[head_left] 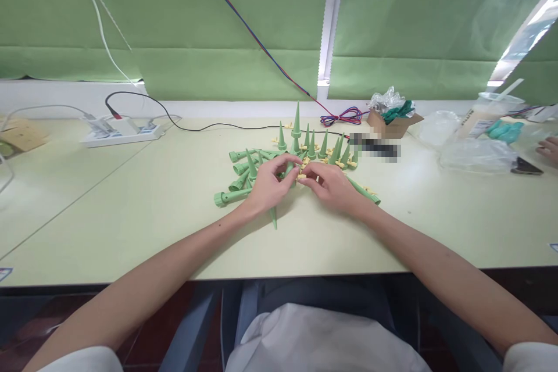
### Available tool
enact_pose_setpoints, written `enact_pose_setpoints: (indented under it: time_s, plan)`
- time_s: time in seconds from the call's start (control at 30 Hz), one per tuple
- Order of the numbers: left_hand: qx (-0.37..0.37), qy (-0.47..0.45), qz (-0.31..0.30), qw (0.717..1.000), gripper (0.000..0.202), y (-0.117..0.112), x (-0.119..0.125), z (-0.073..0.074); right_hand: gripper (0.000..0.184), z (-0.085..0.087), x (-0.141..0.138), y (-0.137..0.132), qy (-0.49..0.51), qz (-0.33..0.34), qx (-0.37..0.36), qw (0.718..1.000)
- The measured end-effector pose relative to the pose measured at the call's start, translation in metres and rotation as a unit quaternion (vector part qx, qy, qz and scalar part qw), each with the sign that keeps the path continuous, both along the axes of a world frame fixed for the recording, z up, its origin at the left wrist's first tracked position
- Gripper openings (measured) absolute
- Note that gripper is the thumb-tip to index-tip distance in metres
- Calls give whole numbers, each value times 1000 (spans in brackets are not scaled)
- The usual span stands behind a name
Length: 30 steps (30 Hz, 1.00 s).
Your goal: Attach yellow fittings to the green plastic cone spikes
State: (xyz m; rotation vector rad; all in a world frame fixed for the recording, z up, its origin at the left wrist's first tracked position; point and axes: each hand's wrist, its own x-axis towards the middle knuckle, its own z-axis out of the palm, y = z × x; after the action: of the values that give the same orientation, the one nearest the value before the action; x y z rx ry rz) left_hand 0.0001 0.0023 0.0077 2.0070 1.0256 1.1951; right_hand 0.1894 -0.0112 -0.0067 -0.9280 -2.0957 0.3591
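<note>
- A green spike is pinched between the thumb and fingers of the left hand, at the near edge of the pile of green spikes.
- The fingertips of the right hand are brought close to the held spike, bent around a small yellow tap — whether it is firmly gripped cannot be told, as the fingers cover much of it.
- Behind the hands, several spikes in the pile are stood upright with yellow pieces at their bases; at its left side, others are laid flat.
- To the right of the pile, beyond it, a cardboard box is placed; to its left, a power strip.
- The step in hand is judged to be the joining or adjusting of tap and spike — a steady left hold and careful alignment by the right fingertips would be called for next.
</note>
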Motion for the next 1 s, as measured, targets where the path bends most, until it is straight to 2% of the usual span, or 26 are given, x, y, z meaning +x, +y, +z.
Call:
enact_pose_setpoints:
  time_s: [0.27, 0.57, 1.0]
  plan:
    - [9, 9, 3, 1000, 17, 0, 0, -1, 19, 0, -1, 2, -11, -8, -16, 1000]
    - [-36, -28, -9, 999, 16, 1, 0, 1, 12, 1, -1, 0, 10, -12, -13, 1000]
    - [16, 21, 1, 1000, 17, -3, 0, 0, 24, -2, 0, 2, -26, -1, 0, 1000]
